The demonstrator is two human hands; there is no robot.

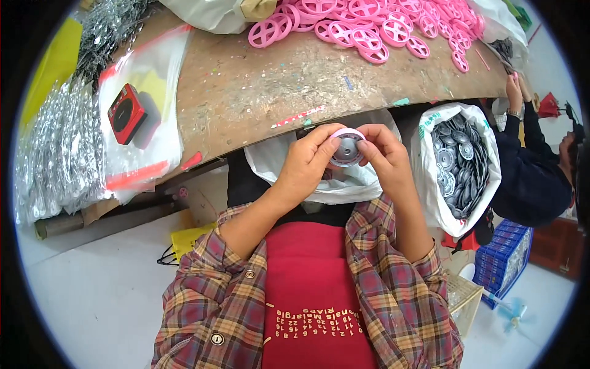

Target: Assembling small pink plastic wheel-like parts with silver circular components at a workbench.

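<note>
Between my two hands is a small toy wheel (348,149), a grey disc with a pink rim round it. My left hand (309,157) pinches its left side, thumb on the grey face. On the opposite side, my right hand (383,154) grips the rim with thumb and fingers. Below the wheel, an open white sack (264,161) sits at my lap; its contents are mostly hidden by my hands. To the right stands another white sack (428,178) full of grey discs (462,163). Pink spoked rings (393,32) lie heaped on the far side of the table.
The worn wooden table (258,86) curves across in front of me. On its left lie a red-and-black box-shaped device (126,114), clear plastic bags (161,74) and silvery packets (58,147). A co-worker (533,166) is at the right, near blue crates (501,258) and a fan (515,313).
</note>
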